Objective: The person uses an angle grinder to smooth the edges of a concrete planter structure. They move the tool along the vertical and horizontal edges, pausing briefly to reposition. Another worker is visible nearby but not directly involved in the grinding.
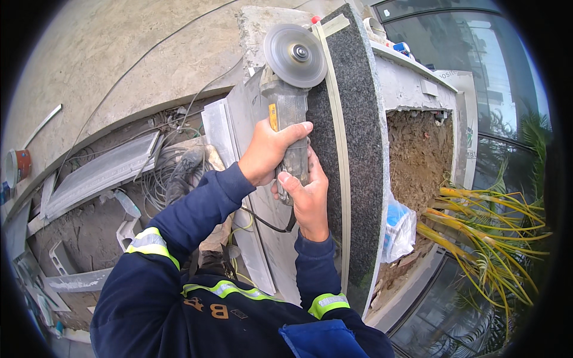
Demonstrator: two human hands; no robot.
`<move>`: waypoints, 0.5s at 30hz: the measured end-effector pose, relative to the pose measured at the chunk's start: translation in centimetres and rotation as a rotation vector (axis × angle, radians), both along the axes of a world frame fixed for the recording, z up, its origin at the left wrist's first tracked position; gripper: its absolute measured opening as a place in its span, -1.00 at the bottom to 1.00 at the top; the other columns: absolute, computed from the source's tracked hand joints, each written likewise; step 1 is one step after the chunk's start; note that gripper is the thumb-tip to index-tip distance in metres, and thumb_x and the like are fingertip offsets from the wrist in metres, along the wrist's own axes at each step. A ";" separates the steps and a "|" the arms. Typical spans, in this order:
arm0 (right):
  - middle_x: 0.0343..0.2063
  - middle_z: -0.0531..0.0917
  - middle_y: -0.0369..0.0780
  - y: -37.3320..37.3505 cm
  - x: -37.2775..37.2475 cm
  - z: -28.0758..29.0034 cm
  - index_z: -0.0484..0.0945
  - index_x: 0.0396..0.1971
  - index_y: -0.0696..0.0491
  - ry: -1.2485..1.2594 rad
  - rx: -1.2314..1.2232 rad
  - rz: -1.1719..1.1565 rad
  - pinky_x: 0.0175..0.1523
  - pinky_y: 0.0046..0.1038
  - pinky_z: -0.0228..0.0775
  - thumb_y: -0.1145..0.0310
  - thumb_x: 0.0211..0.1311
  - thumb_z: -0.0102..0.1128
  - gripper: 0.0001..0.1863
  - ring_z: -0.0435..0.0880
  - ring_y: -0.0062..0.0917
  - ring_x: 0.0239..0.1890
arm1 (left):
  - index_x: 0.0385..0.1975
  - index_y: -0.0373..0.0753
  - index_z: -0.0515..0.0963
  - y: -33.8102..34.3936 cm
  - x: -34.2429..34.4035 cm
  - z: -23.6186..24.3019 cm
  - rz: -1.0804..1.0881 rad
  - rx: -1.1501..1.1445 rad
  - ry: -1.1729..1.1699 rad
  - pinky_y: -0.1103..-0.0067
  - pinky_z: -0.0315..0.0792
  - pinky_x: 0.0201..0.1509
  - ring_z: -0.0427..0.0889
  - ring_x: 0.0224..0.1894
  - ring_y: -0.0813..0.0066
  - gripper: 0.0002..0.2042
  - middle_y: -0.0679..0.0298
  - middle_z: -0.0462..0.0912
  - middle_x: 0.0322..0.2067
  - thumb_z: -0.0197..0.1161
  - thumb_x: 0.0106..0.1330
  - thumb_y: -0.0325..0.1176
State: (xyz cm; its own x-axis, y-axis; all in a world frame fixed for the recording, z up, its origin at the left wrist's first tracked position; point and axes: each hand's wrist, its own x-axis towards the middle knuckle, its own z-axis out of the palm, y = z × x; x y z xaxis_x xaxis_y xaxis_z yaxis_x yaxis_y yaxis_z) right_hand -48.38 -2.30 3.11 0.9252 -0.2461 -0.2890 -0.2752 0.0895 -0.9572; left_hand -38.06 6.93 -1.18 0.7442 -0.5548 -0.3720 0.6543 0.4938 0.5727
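Angle grinder (290, 107) was in both hands, long axis near 12 to 6 o'clock, cutting disc (294, 56) at the 12 end. Pale strip (344, 185) on the dark granite slab (365, 149) ran alongside, at 3 o'clock from the grinder body; disc rim overlapped it in view, contact could not be told. Left hand (262, 152), nearer the disc, was clamped round the body, thumb toward 2. Right hand (307, 200) gripped the rear, thumb toward 10.
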 end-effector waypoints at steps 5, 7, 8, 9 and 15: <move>-0.07 0.63 -0.18 -0.3 0.6 0.1 0.26 0.40 0.31 -0.006 0.008 0.006 -0.26 -0.58 0.53 0.47 0.30 0.33 -0.28 0.66 -0.66 -0.32 | -0.25 -0.30 0.62 0.0 0.7 0.7 -0.007 -0.003 0.009 0.49 0.54 -0.31 0.65 -0.41 0.51 -0.74 0.25 0.68 -0.39 0.45 0.32 -0.24; -0.08 0.63 -0.18 -0.5 0.9 0.0 0.25 0.41 0.30 -0.007 0.023 0.006 -0.29 -0.58 0.53 0.46 0.30 0.34 -0.27 0.66 -0.65 -0.33 | -0.24 -0.30 0.62 0.1 1.1 0.9 -0.021 0.007 0.014 0.49 0.54 -0.31 0.66 -0.41 0.50 -0.75 0.25 0.68 -0.38 0.45 0.32 -0.24; -0.09 0.63 -0.18 -0.5 1.1 0.1 0.24 0.41 0.30 -0.002 0.032 0.007 -0.30 -0.57 0.53 0.46 0.30 0.34 -0.27 0.66 -0.65 -0.34 | -0.24 -0.29 0.61 0.0 1.3 0.8 -0.028 0.012 0.016 0.49 0.54 -0.31 0.66 -0.41 0.50 -0.75 0.25 0.68 -0.38 0.45 0.32 -0.24; -0.10 0.63 -0.18 -0.6 1.3 0.1 0.24 0.42 0.30 0.003 0.042 0.008 -0.32 -0.57 0.53 0.46 0.30 0.34 -0.26 0.66 -0.65 -0.35 | -0.23 -0.29 0.61 -0.1 1.4 0.7 -0.019 0.003 0.017 0.49 0.54 -0.31 0.66 -0.41 0.50 -0.75 0.25 0.68 -0.38 0.45 0.32 -0.24; -0.16 0.64 -0.19 -0.5 2.5 0.3 0.25 0.41 0.29 0.006 0.025 -0.011 -0.36 -0.58 0.52 0.45 0.30 0.35 -0.27 0.66 -0.64 -0.39 | -0.23 -0.29 0.61 -0.5 2.4 0.3 -0.006 -0.011 0.029 0.48 0.54 -0.32 0.66 -0.41 0.50 -0.73 0.24 0.69 -0.37 0.45 0.32 -0.22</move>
State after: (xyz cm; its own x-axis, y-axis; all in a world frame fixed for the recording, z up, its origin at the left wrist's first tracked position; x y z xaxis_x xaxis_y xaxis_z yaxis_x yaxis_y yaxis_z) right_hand -45.87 -2.79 3.37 0.9205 -0.2493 -0.3008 -0.2800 0.1162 -0.9529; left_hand -35.70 6.39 -0.89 0.7297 -0.5636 -0.3872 0.6737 0.4955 0.5483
